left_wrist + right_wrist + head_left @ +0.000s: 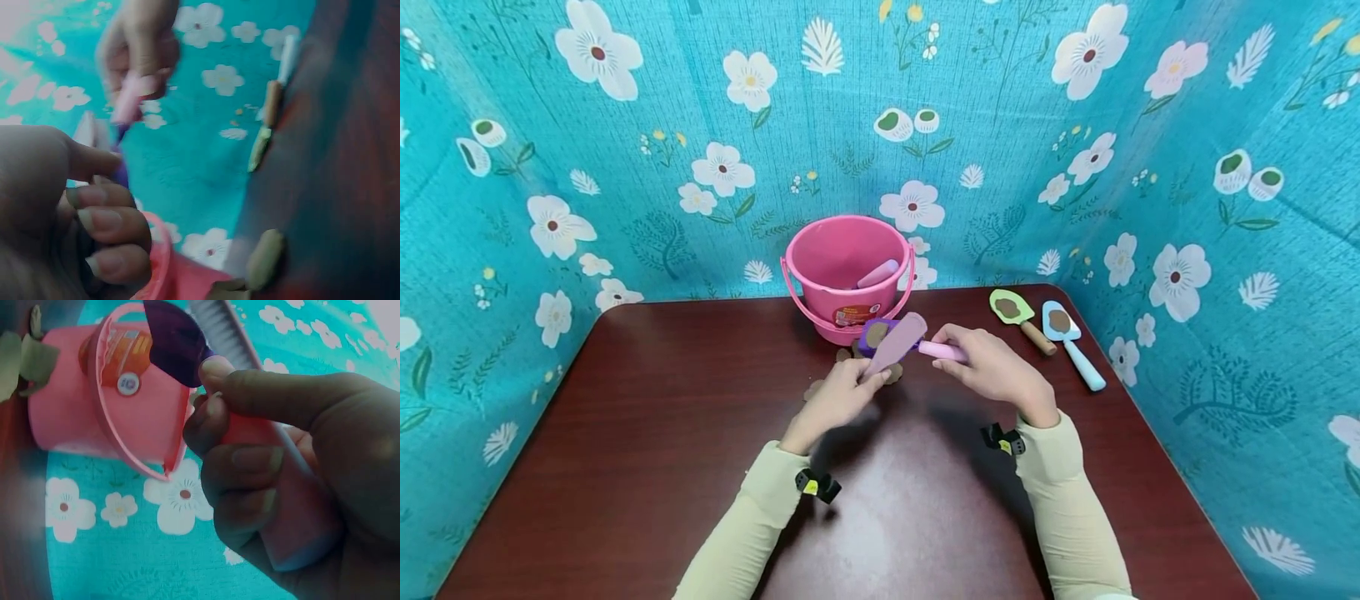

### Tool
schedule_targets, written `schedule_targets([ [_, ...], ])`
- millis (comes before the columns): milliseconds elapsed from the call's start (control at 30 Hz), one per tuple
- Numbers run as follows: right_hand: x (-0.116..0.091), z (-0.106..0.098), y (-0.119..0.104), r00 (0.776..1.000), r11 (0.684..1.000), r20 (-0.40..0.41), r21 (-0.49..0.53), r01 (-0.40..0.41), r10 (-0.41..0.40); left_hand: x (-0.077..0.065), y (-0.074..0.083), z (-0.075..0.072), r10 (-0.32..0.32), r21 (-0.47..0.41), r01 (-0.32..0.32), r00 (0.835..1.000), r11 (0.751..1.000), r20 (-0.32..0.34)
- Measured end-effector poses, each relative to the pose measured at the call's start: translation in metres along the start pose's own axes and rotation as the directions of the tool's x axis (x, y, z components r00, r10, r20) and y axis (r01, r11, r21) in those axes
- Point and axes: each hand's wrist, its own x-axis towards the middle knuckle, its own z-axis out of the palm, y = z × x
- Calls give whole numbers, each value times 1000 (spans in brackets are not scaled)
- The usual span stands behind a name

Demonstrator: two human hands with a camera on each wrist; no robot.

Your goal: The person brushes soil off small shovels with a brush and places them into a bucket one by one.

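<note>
My left hand (833,393) holds a mauve-pink brush (901,337) by its handle; pale bristles show along it in the right wrist view. My right hand (996,364) grips the pink handle (943,352) of a small shovel with a purple blade (177,340). In the head view the brush partly covers the blade, and a brown patch (876,335) shows on it. Whether brush and blade touch, I cannot tell. Several brown flat pieces (892,374) lie on the table around and below the tools.
Behind the hands stands a pink bucket (823,302) with a lilac handle (877,273) sticking up inside. At the back right lie a green shovel (1024,308) and a light blue shovel (1078,360), each with a brown patch. Floral cloth surrounds the dark table (647,417).
</note>
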Motion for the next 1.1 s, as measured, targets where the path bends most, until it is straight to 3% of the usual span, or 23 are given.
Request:
schedule_targets([
  [133, -1, -2, 0, 1000, 999, -7, -38, -6, 6, 2, -4, 6, -64, 31, 65, 998, 997, -25],
  [267, -4, -5, 1, 1000, 1000, -10, -19, -4, 4, 2, -13, 1, -96, 28, 96, 995, 995, -26],
  [467, -6, -9, 1, 1000, 1000, -11, 8, -12, 12, 4, -19, -6, -73, 39, 75, 997, 996, -40],
  [667, -8, -12, 5, 999, 999, -9, -10, -32, 32, 4, -25, -15, -116, 77, 123, 989, 989, -93],
  [900, -11, -17, 6, 998, 998, -12, 26, -57, 57, 0, -29, -32, -165, 9, 168, 978, 986, -124],
  [1000, -12, -17, 6, 998, 997, -17, 47, -57, 58, -1, -27, -34, -155, -14, 155, 980, 988, -125],
  [1100, -11, -16, 4, 999, 996, -22, 76, -46, 47, 0, -19, -30, -84, -17, 82, 990, 996, -117],
])
